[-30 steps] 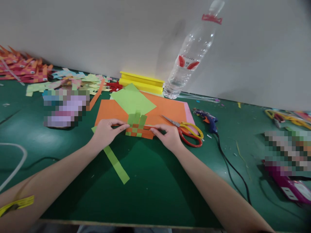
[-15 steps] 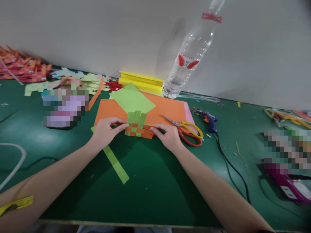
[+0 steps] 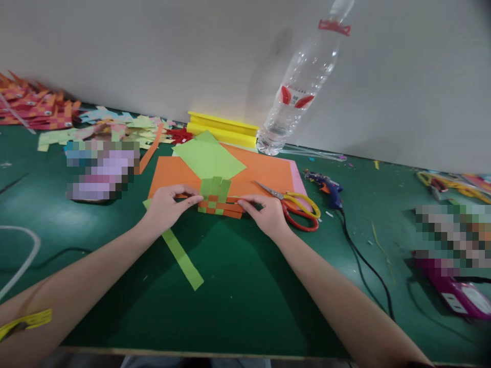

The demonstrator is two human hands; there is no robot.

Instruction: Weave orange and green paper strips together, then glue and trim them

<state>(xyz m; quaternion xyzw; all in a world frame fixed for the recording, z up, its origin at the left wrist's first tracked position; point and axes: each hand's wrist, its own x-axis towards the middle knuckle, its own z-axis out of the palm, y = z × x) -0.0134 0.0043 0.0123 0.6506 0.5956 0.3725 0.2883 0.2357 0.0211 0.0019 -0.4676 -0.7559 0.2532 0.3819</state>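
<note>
Between my hands is a small woven piece of green and orange paper strips (image 3: 215, 204), its checked part low and several green strip ends standing up at its far side. My left hand (image 3: 169, 204) pinches its left edge between thumb and fingers. On the other side, my right hand (image 3: 264, 212) pinches the orange strip ends. A loose green paper strip (image 3: 183, 259) runs out from beneath my left hand. Behind the weave lie a green paper square (image 3: 209, 153) and an orange sheet (image 3: 264, 166). Scissors with yellow and red handles (image 3: 293, 204) rest just beyond my right hand.
A plastic bottle (image 3: 299, 87) stands against the wall beside folded yellow paper (image 3: 222, 129). A blue glue gun (image 3: 330, 189) with its black cord (image 3: 358, 250) lies to the right. Paper scraps (image 3: 126, 128) and woven orange-red pieces (image 3: 38, 107) are heaped at the back left.
The green strip ends of the woven piece sit slightly lower and closer together. Both hands keep their pinch in nearly the same place.
</note>
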